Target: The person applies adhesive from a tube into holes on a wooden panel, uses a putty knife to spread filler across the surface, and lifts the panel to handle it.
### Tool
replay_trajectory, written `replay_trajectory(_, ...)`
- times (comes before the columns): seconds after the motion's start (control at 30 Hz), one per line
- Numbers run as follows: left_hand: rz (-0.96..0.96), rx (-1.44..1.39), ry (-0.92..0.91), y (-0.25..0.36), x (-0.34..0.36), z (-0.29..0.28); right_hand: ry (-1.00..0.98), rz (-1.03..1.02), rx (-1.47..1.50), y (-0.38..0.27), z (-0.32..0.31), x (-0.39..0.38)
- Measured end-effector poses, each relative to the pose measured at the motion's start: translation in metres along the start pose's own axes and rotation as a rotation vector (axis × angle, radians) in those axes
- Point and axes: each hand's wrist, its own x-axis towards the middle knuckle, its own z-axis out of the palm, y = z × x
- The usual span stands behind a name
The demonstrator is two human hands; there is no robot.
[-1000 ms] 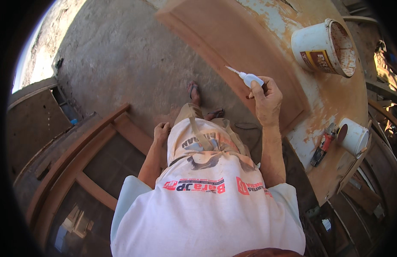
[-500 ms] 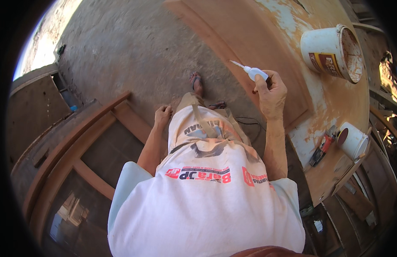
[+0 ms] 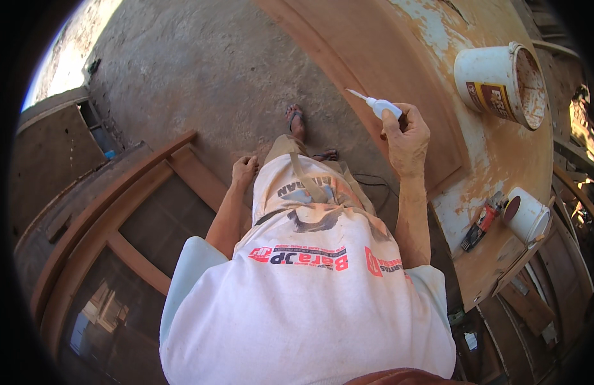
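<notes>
A small white glue bottle [image 3: 385,108] with a long thin nozzle is gripped in my right hand [image 3: 408,138]. Its nozzle points up and to the left, over the edge of a brown wooden panel [image 3: 380,58]. That panel has a moulded border and lies along the worktable [image 3: 502,151]. My left hand [image 3: 245,169] hangs low beside my left leg with the fingers curled in. Nothing shows in it, and its palm is hidden.
On the table stand a large white bucket [image 3: 470,72] smeared inside, a smaller white tub [image 3: 525,217] and a red-and-black power tool [image 3: 482,226]. A wooden frame with dark panes [image 3: 162,212] leans at my left. A dark cable [image 3: 374,183] lies on the floor.
The view has shifted slightly, so the bucket and the frame at the left sit a little differently. Both hands keep nearly the same pose, and the glue bottle stays in my right hand.
</notes>
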Motion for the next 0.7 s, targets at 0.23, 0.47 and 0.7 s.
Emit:
replay_trajectory(0.23, -0.013, 0.002, 0.004, -0.002, 0.001, 0.002, -0.006, -0.002, -0.031, 0.000, 0.000, 0.001)
replay_trajectory(0.47, 0.000, 0.017, -0.001, 0.009, -0.005, 0.001, 0.001, -0.007, -0.052, 0.000, 0.000, 0.001)
replay_trajectory(0.7, 0.012, 0.011, 0.007, 0.013, -0.006, 0.000, -0.002, 0.009, -0.020, -0.005, 0.000, 0.000)
